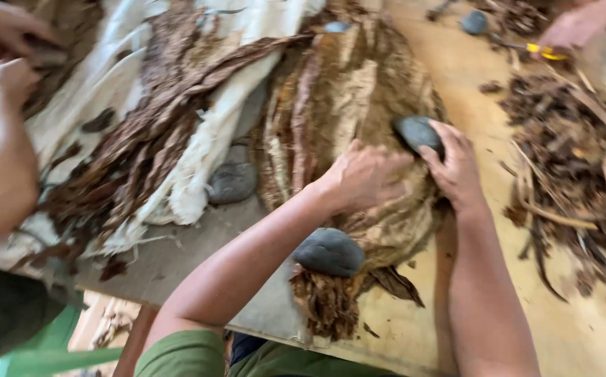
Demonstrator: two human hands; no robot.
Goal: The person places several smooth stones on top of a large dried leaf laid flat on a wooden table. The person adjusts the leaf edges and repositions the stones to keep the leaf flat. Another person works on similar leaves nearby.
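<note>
At the middle of the bench (582, 335), a stack of broad brown dried leaves (345, 126) lies with its long axis running from 12 o'clock down to 6 o'clock, the frayed stem ends pointing toward the near edge. The left hand (362, 174) is loosely curled, fingers pressed down onto the leaves near their centre; whether it pinches a leaf cannot be told through the blur. The right hand (453, 164) is closed over a smooth dark stone (415, 131) at about 2 o'clock on the stack. A second grey stone (329, 251) rests on the leaves at 6 o'clock, and a third stone (232, 181) lies at 9 o'clock, just beside a pale cloth (205, 132) that carries another bundle of darker leaves (142, 160). At 3 o'clock a heap of stems and scraps (575, 174) covers the pale wooden surface, well apart from the stack. Another person's hands (3, 49) work at 10 o'clock, and a further hand (572, 28) shows at 1 o'clock. Open wood lies between stack and scrap heap; the bench's near edge runs just below the stem ends.
</note>
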